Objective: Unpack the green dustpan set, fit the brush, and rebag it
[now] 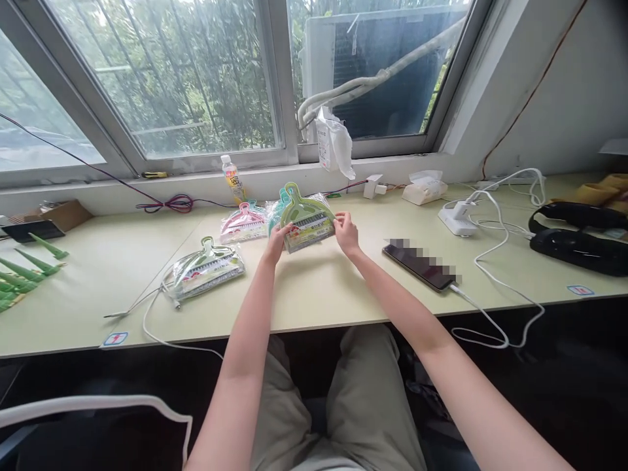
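My left hand (pixel 278 242) and my right hand (pixel 346 233) grip a green dustpan-and-brush set (pixel 307 219) in clear wrap by its two sides. It is tilted up above the table, with a printed label across its front. Just behind it lies a teal wrapped set (pixel 275 214), partly hidden. To the left are a pink wrapped set (pixel 245 224) and, nearer me, another green wrapped set (pixel 209 267) lying flat. Fingers of both hands are closed on the edges of the held set.
A phone (pixel 419 265) on a charging cable lies right of my hands. Farther right are a power strip (pixel 457 221) and a black strapped device (pixel 579 250). A bottle (pixel 232 179) and a tissue pack (pixel 424 187) stand along the window side. A white cable (pixel 147 320) crosses the table's left front edge.
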Available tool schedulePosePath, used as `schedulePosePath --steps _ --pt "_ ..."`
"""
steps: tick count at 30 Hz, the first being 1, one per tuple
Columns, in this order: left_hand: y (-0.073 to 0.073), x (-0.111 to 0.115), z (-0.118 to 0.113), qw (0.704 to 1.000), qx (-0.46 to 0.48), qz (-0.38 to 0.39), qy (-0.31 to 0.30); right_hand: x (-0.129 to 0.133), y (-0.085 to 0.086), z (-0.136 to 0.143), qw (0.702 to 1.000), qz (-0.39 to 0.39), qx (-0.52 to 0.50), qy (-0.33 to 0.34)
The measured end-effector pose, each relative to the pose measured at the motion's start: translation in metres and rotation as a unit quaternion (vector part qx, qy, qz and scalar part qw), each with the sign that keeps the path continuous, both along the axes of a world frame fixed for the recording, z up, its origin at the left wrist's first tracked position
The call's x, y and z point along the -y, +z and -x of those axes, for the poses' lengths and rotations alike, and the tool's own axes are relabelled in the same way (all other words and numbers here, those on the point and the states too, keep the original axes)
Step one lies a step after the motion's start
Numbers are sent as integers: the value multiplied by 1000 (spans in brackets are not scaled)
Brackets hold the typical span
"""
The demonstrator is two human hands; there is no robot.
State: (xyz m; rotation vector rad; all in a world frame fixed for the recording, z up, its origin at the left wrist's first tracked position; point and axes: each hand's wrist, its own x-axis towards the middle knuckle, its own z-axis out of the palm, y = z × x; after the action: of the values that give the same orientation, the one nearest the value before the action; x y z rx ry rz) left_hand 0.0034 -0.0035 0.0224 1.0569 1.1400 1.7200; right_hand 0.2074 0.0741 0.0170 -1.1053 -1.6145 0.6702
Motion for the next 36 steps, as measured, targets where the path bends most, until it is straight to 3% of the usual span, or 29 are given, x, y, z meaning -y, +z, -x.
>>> schedulePosePath --steps 2,4,7,10,14,18,21,27,33,36 --pt "1 -1 -4 1000 16 6 11 11 2 2 988 -130 86 -23" --pt "1 -3 -5 999 39 4 24 24 4 8 958 -230 169 18" --pt "1 -7 -2 996 71 -8 48 39 9 14 929 -261 246 96" --pt "0 -10 1 994 83 -21 73 44 14 13 938 -235 237 89" --pt "-2 -12 5 993 82 -31 85 35 14 8 966 -184 153 94" --pt "-3 -10 8 994 91 -19 59 19 6 11 988 11 2 154" --pt "-1 -7 6 996 79 1 39 12 1 13 965 136 -114 193" --pt "4 0 -1 997 52 9 -54 9 2 14 923 236 -259 158" --pt "6 2 -1 994 62 5 -85 6 3 14 893 261 -297 216" --pt "7 4 -2 994 49 5 -95 7 1 15 892 246 -295 240"
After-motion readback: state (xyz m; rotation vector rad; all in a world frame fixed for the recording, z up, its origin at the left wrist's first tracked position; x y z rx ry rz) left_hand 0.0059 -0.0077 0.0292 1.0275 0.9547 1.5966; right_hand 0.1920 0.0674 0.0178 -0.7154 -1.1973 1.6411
